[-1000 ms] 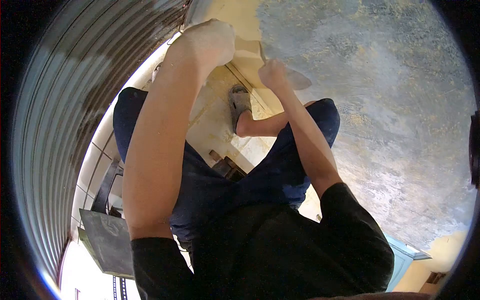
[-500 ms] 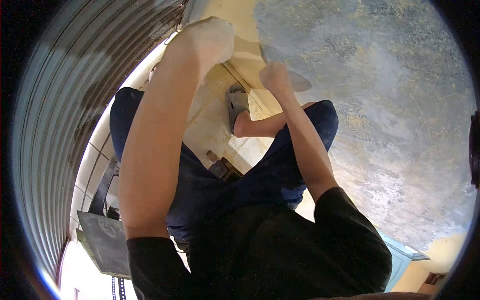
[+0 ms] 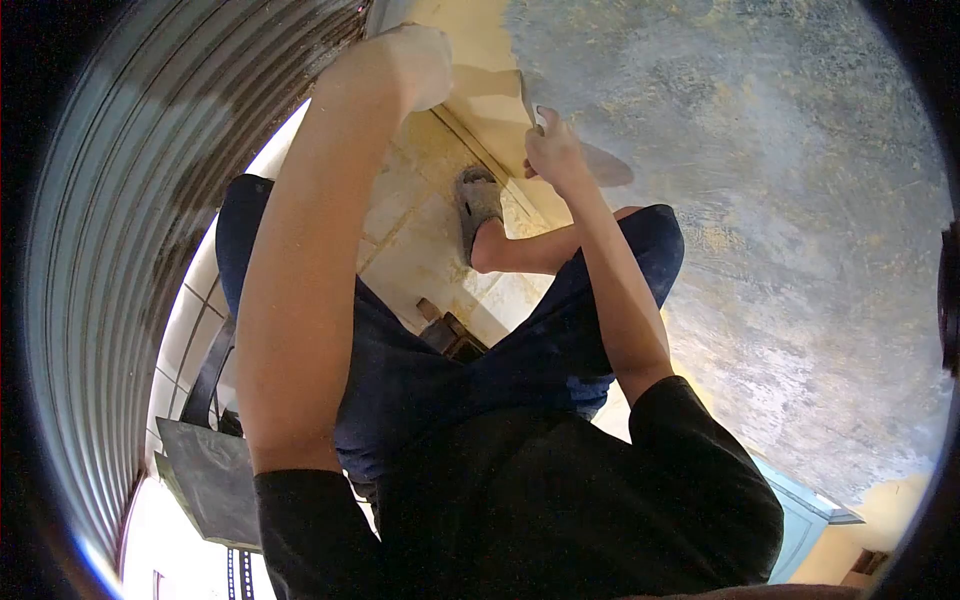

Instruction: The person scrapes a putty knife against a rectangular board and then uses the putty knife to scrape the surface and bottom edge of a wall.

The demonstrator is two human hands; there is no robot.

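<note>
My right hand (image 3: 556, 155) is closed around a putty knife (image 3: 540, 117) beside the wall (image 3: 720, 200). A pale bit of the tool shows at my thumb, and its thin blade stands close to the border between the grey coating and the bare yellow paint (image 3: 480, 50). My left hand (image 3: 422, 65) is raised near the corner by the corrugated metal shutter, its back whitish and its outline rounded like a fist. Its fingers face away, and I cannot tell what they hold.
The corrugated metal shutter (image 3: 110, 200) curves along the left. My sandalled foot (image 3: 480, 215) rests on the dusty tiled floor (image 3: 395, 205) by the wall's base. A dark object (image 3: 450, 335) lies between my knees, and a dark panel (image 3: 210, 480) is at lower left.
My right hand has turned and shifted slightly down, so the thumb and the tool's pale part now show. My left hand has moved a little left and up.
</note>
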